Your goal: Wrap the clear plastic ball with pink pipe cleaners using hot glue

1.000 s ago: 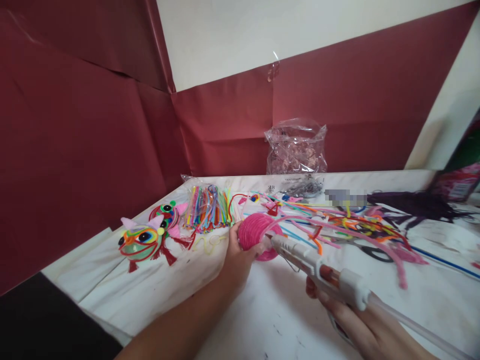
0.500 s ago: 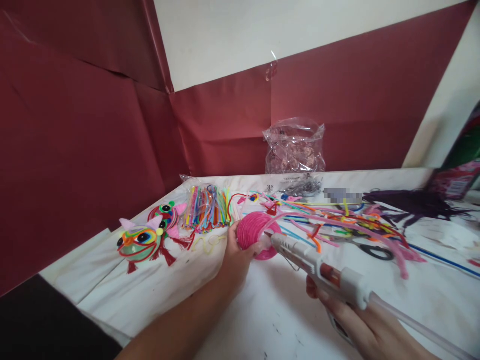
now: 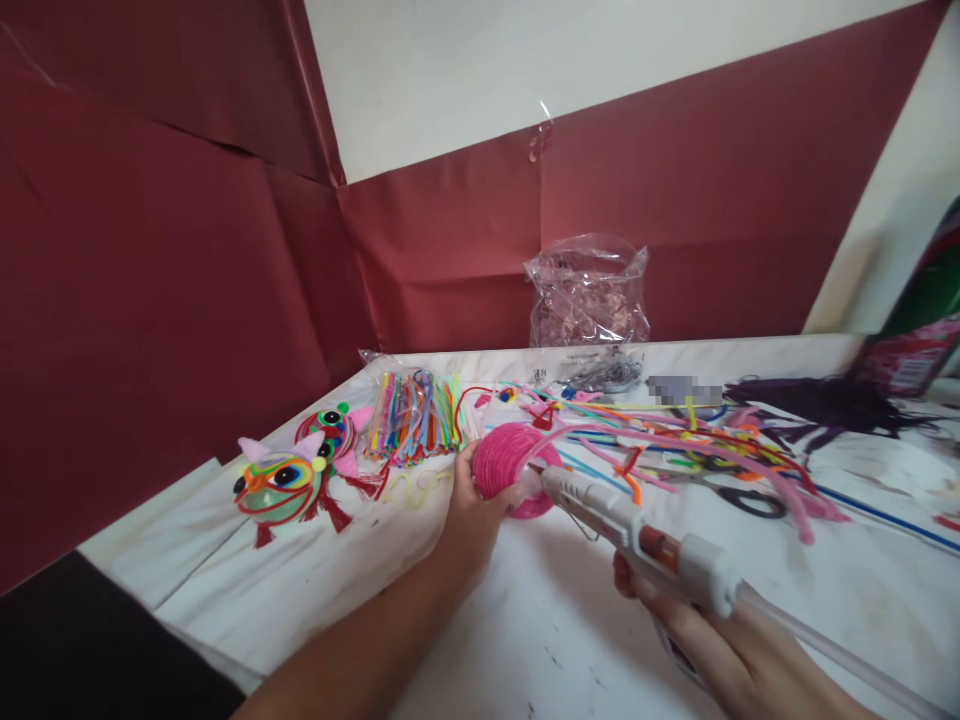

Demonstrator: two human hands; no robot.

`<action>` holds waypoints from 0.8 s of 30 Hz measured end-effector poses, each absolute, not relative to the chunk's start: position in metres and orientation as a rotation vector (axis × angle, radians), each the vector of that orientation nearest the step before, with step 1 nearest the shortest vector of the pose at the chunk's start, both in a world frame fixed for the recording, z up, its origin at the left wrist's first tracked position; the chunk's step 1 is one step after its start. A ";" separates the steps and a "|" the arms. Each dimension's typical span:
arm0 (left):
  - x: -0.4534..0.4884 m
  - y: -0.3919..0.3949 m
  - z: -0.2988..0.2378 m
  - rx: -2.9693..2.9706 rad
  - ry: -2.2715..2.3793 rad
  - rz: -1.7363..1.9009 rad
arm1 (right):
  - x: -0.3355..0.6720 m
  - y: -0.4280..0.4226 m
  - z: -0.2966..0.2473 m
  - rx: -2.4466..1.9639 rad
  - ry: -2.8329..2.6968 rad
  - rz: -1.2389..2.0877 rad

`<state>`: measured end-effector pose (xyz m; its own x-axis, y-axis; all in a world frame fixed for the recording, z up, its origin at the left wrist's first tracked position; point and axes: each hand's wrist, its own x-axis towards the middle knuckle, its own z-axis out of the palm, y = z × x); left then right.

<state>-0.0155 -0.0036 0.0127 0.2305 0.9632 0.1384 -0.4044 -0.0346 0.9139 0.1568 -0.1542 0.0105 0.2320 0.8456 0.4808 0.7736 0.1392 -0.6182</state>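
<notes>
My left hand (image 3: 474, 515) grips a round pink ball wrapped in pipe cleaner (image 3: 504, 462), holding it just above the white table (image 3: 525, 640). A loose pink pipe cleaner end trails from the ball to the right. My right hand (image 3: 720, 650) is wrapped around the handle of a white hot glue gun (image 3: 637, 535). The gun's nozzle touches the ball's right side. A clear glue stick pokes out of the back of the gun toward the lower right.
Two finished colourful fish-like figures (image 3: 281, 480) lie at the left. A bag of coloured pipe cleaners (image 3: 416, 410) sits behind the ball. Loose pipe cleaners (image 3: 697, 445), black scissors (image 3: 750, 500) and a clear plastic bag (image 3: 589, 295) lie beyond. Red paper lines the walls.
Almost nothing has moved; the ball and the glue gun nozzle stay pressed together, with only a slight shift of the view.
</notes>
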 end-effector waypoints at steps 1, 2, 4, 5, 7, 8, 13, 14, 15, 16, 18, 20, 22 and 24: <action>-0.016 -0.004 0.013 1.079 0.685 1.246 | 0.156 -0.154 0.011 -1.646 -1.506 0.086; -0.016 -0.004 0.013 1.079 0.688 1.246 | 0.157 -0.155 0.011 -1.656 -1.491 0.082; -0.016 -0.004 0.014 1.076 0.691 1.252 | 0.160 -0.155 0.008 -1.659 -1.518 0.114; -0.016 -0.004 0.014 1.075 0.691 1.256 | 0.163 -0.155 0.006 -1.656 -1.538 0.135; -0.016 -0.003 0.013 1.079 0.691 1.260 | 0.166 -0.155 0.004 -1.661 -1.548 0.152; -0.016 -0.002 0.012 1.085 0.689 1.263 | 0.166 -0.155 0.003 -1.672 -1.533 0.147; -0.016 0.000 0.009 1.104 0.701 1.271 | 0.168 -0.152 0.002 -1.695 -1.553 0.182; -0.016 0.000 0.009 1.103 0.703 1.270 | 0.170 -0.151 0.001 -1.685 -1.573 0.192; -0.016 -0.001 0.010 1.101 0.704 1.268 | 0.171 -0.151 0.000 -1.676 -1.591 0.198; -0.016 -0.001 0.010 1.099 0.701 1.268 | 0.172 -0.151 -0.001 -1.667 -1.603 0.200; -0.016 -0.002 0.012 1.091 0.693 1.275 | 0.174 -0.151 -0.003 -1.668 -1.603 0.194; -0.016 -0.002 0.013 1.084 0.694 1.289 | 0.175 -0.152 -0.003 -1.676 -1.592 0.188; -0.016 -0.003 0.014 1.079 0.701 1.296 | 0.173 -0.152 -0.002 -1.691 -1.580 0.179; -0.016 -0.002 0.014 1.080 0.706 1.298 | 0.171 -0.152 0.001 -1.705 -1.580 0.177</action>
